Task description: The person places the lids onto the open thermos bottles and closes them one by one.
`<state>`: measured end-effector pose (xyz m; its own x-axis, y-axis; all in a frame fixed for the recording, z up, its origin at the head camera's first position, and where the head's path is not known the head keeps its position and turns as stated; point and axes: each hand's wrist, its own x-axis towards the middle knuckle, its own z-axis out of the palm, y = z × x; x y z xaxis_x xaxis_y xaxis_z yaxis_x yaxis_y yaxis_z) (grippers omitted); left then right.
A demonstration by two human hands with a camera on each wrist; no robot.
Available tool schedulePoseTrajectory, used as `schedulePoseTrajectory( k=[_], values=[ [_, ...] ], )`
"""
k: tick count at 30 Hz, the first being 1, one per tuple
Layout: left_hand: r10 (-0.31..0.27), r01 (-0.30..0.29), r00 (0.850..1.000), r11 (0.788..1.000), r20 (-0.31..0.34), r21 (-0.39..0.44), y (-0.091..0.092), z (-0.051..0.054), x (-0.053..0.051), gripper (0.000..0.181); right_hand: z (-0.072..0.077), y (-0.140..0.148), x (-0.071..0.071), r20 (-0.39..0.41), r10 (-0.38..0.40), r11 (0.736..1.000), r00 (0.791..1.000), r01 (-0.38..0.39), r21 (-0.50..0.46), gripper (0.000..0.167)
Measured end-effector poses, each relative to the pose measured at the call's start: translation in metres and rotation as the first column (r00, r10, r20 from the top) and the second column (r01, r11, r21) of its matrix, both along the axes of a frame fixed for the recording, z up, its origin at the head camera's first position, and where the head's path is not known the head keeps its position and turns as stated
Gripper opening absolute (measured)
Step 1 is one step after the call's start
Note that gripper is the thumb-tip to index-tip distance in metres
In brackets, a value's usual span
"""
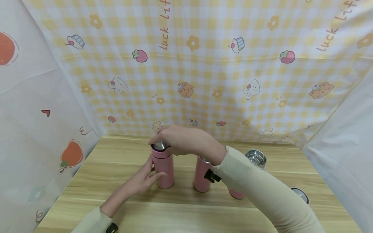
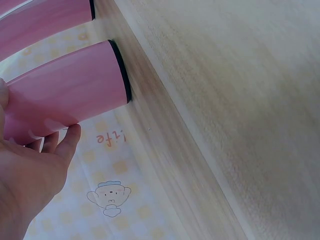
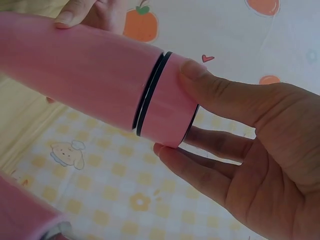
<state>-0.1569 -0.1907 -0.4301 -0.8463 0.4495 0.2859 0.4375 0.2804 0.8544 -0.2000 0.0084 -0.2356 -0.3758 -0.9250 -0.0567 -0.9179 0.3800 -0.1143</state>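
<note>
A pink thermos bottle (image 1: 164, 173) stands upright at the left of the row, its lid (image 3: 167, 100) a pink band with dark edges and a steel top. My left hand (image 1: 145, 177) holds the body from the left side, thumb across the front. From above, my right hand (image 1: 180, 139) grips the lid between thumb and fingers. A thin gap shows between lid and body in the right wrist view. The left wrist view shows the bottle's dark base rim (image 2: 121, 72) at the table.
A second pink bottle (image 1: 201, 176) stands right of the held one, partly behind the right forearm. Beyond the sleeve are a third pink bottle (image 1: 237, 194), a round steel opening (image 1: 256, 158) and a round dark-rimmed lid-like piece (image 1: 300, 194). A patterned cloth (image 1: 204, 81) hangs behind the wooden table (image 1: 163, 216).
</note>
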Motion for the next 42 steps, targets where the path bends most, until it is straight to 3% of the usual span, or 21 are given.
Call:
schedulePoseTrajectory(
  k=[19, 25, 30, 36, 42],
  values=[
    [-0.009, 0.009, 1.000, 1.000, -0.019, -0.012, 0.000, -0.001, 0.000, 0.086, -0.002, -0.009, 0.010, -0.094, -0.143, 0.989, 0.985, 0.145, 0.011, 0.039],
    [-0.005, 0.004, 0.999, 1.000, -0.035, -0.016, 0.000, -0.001, 0.001, 0.087, -0.004, -0.010, 0.012, -0.119, -0.158, 0.987, 0.980, 0.156, -0.028, 0.028],
    [-0.003, 0.003, 1.000, 1.000, -0.015, -0.011, 0.000, -0.001, 0.001, 0.089, -0.005, -0.010, 0.011, -0.141, -0.160, 0.987, 0.977, 0.158, -0.026, 0.029],
    [-0.005, 0.005, 1.000, 1.000, -0.003, -0.012, -0.001, 0.000, 0.002, 0.089, -0.003, -0.006, 0.005, -0.064, -0.162, 0.986, 0.985, 0.163, 0.012, 0.044],
    [-0.009, 0.009, 1.000, 1.000, -0.010, -0.005, 0.000, 0.000, 0.000, 0.089, 0.001, 0.004, -0.006, 0.067, -0.027, 1.000, 0.997, 0.027, -0.002, 0.063]
  ],
)
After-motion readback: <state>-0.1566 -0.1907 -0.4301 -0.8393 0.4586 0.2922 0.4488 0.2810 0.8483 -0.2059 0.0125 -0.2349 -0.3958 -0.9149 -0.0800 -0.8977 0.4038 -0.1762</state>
